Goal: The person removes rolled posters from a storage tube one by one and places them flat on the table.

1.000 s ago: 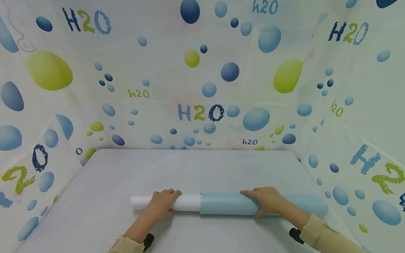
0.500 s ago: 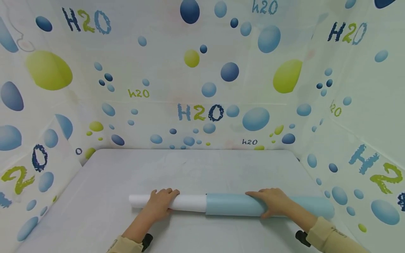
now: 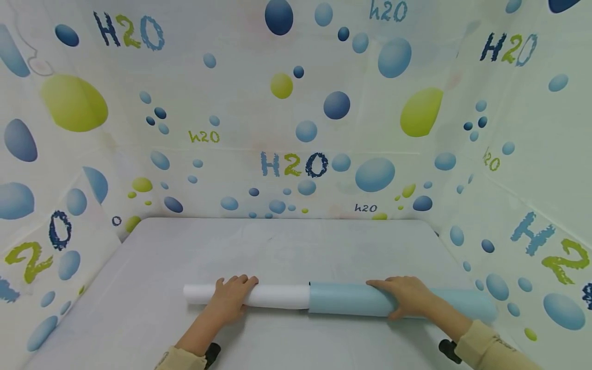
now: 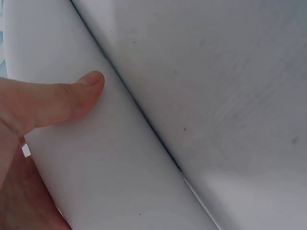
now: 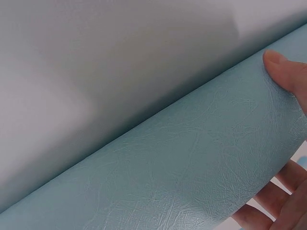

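Note:
A long white roll [image 3: 284, 296] lies across the table, and its right part runs into the end of a thicker light-blue roll [image 3: 342, 299]. My left hand [image 3: 229, 299] grips the white roll from above, left of where the two meet. In the left wrist view its thumb [image 4: 81, 98] lies along the near side of the white roll. My right hand [image 3: 407, 296] holds the blue roll about midway along it. The right wrist view shows a finely creased blue surface [image 5: 192, 143], with the thumb on one side and fingers around the other.
The rolls lie on a white-covered table [image 3: 277, 246]. A white backdrop [image 3: 240, 92] printed with blue and green ovals and "H2O" lettering encloses the back and both sides. Dark wrist-worn devices [image 3: 449, 351] show at the sleeves.
My right hand and the blue roll have moved right, while my left hand and the white roll have shifted slightly left. More of the white roll shows between the hands.

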`<state>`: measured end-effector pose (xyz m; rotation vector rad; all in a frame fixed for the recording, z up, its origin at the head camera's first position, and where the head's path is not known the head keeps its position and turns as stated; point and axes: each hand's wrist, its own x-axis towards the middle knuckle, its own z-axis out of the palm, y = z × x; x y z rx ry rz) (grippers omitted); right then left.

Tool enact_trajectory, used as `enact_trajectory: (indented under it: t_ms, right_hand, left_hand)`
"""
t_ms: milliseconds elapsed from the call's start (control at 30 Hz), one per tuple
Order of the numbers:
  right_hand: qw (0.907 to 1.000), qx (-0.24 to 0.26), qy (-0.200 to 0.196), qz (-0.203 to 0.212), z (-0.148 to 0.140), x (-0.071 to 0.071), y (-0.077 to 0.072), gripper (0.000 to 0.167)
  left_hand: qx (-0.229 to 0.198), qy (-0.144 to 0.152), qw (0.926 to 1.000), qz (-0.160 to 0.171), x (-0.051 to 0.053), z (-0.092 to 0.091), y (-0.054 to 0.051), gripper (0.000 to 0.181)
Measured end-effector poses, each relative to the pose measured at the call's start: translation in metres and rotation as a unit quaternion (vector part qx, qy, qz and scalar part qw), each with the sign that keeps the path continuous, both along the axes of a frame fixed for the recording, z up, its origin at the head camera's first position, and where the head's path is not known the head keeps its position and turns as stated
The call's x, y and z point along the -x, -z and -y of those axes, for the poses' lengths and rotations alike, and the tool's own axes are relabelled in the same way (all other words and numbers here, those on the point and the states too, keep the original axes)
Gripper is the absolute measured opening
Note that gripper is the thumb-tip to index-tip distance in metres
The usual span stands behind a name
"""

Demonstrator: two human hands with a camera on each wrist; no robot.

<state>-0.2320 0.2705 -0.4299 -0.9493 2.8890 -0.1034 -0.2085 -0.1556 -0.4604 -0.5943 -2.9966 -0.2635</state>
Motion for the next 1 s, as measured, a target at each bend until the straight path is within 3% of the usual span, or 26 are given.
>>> enact_trajectory:
  t_ms: [367,667,1000]
  right_hand:
    - [1.0000,0.001,-0.008,-0.006,-0.006,-0.001,0.000,0.081]
    - [0.9990,0.012,0.015,0.040,-0.007,-0.004,-0.009,0.080]
    - [0.9978,0.016,0.027,0.058,-0.013,-0.003,-0.008,0.080]
  left_hand:
    - [-0.011,-0.002,0.9999,-0.005,-0.001,0.002,0.002,0.053]
    - [-0.018,-0.003,0.9998,-0.002,-0.002,0.000,-0.002,0.052]
    - [-0.011,-0.007,0.9999,-0.006,-0.004,0.003,-0.003,0.051]
